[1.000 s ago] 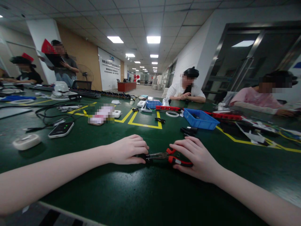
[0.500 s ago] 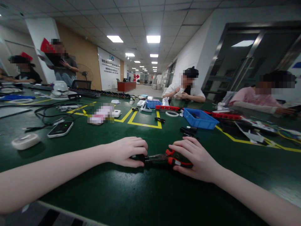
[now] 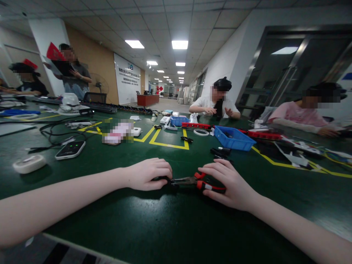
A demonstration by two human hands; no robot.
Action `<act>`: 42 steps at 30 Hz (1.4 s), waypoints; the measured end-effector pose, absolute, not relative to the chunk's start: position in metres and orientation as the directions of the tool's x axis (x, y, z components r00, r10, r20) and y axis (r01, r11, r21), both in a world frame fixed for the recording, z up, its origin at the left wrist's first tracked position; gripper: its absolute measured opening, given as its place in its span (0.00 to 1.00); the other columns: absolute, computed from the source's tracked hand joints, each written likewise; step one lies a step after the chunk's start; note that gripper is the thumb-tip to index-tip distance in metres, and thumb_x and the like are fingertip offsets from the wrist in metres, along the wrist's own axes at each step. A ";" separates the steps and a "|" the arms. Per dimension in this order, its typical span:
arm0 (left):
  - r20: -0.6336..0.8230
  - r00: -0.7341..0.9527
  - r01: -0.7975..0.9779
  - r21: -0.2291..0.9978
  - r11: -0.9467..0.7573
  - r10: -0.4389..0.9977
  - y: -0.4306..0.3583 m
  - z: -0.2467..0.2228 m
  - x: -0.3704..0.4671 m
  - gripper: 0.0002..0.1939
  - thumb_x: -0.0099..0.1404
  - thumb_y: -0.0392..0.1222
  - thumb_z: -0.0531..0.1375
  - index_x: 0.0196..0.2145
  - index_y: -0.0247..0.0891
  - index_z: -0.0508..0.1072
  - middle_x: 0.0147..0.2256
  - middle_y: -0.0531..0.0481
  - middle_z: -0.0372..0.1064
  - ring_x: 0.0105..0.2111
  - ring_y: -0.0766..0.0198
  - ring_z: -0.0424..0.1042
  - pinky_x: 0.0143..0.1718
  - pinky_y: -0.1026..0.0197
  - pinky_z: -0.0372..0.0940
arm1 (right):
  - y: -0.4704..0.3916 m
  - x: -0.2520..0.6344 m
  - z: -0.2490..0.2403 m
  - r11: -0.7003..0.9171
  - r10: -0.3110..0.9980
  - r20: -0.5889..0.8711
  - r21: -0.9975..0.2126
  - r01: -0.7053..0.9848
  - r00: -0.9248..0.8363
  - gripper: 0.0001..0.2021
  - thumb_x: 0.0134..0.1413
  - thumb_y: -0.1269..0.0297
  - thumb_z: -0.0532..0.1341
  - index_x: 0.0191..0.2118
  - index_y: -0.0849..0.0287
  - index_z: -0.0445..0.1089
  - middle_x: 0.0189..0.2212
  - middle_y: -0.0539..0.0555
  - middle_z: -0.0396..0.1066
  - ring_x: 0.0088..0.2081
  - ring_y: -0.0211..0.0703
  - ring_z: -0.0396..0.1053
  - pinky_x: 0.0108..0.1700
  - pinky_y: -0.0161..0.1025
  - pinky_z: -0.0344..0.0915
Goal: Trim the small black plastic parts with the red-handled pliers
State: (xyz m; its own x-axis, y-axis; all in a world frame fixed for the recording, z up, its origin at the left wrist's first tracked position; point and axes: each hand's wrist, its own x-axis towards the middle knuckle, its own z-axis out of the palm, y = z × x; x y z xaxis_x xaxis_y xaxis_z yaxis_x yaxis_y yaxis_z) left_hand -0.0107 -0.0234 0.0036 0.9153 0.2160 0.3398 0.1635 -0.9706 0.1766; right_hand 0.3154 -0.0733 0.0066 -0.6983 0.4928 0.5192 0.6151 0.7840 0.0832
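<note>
Just above the green table point(image 3: 154, 227), my left hand point(image 3: 150, 174) is closed around a small black part point(image 3: 171, 181), most of it hidden by the fingers. My right hand point(image 3: 229, 185) grips needle-nose pliers point(image 3: 202, 181) with red and black handles. The plier jaws point left and meet the black part at my left fingertips. Whether they clamp it I cannot make out. Beyond my right hand lie several black pieces point(image 3: 220, 151).
A blue bin point(image 3: 233, 139) stands past my right hand, a smaller blue bin point(image 3: 179, 121) farther back. Leftward lie a phone-like device point(image 3: 70, 150), a white oval case point(image 3: 29, 164) and black cables point(image 3: 49, 128). Across the table sits a person in white point(image 3: 217, 102).
My hands and the pliers stay nearly in place; my left hand has shifted up slightly. The person across the table has lowered and spread their hands.
</note>
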 end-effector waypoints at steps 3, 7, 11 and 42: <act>0.354 0.900 0.193 0.199 -0.961 0.254 -0.023 0.002 -0.011 0.08 0.71 0.39 0.57 0.46 0.38 0.71 0.45 0.43 0.72 0.46 0.55 0.71 0.49 0.55 0.65 | -0.074 0.314 0.008 0.777 0.523 0.495 0.058 0.627 -0.694 0.20 0.59 0.56 0.63 0.55 0.56 0.68 0.47 0.61 0.76 0.49 0.53 0.74 0.59 0.60 0.61; 0.342 0.903 0.190 0.228 -0.955 0.261 -0.021 0.000 -0.011 0.10 0.70 0.41 0.60 0.48 0.38 0.71 0.45 0.44 0.71 0.45 0.56 0.72 0.47 0.56 0.66 | -0.076 0.313 0.010 0.774 0.532 0.497 0.043 0.632 -0.686 0.21 0.59 0.55 0.64 0.55 0.56 0.69 0.47 0.61 0.76 0.49 0.53 0.74 0.58 0.59 0.62; 0.329 0.903 0.199 0.248 -0.948 0.276 -0.022 0.000 -0.011 0.15 0.70 0.42 0.60 0.52 0.38 0.69 0.45 0.44 0.71 0.44 0.56 0.72 0.45 0.58 0.67 | -0.076 0.313 0.010 0.777 0.526 0.503 0.043 0.628 -0.686 0.21 0.58 0.54 0.64 0.55 0.56 0.69 0.46 0.60 0.77 0.47 0.53 0.75 0.57 0.58 0.63; 0.326 0.916 0.201 0.128 -0.971 0.232 -0.022 -0.002 -0.014 0.14 0.74 0.45 0.57 0.55 0.38 0.69 0.48 0.42 0.72 0.47 0.55 0.73 0.46 0.58 0.68 | -0.076 0.314 0.007 0.775 0.434 0.538 0.186 0.604 -0.723 0.22 0.58 0.54 0.65 0.54 0.61 0.69 0.44 0.61 0.76 0.43 0.51 0.74 0.48 0.51 0.65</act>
State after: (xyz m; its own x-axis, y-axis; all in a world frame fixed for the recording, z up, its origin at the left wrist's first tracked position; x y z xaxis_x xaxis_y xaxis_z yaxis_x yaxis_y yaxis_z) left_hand -0.0140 -0.0220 -0.0017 0.9165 0.2323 0.3257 0.2006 -0.9712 0.1284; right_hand 0.3144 -0.0764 0.0068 -0.7228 0.4338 0.5380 0.6035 0.7755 0.1856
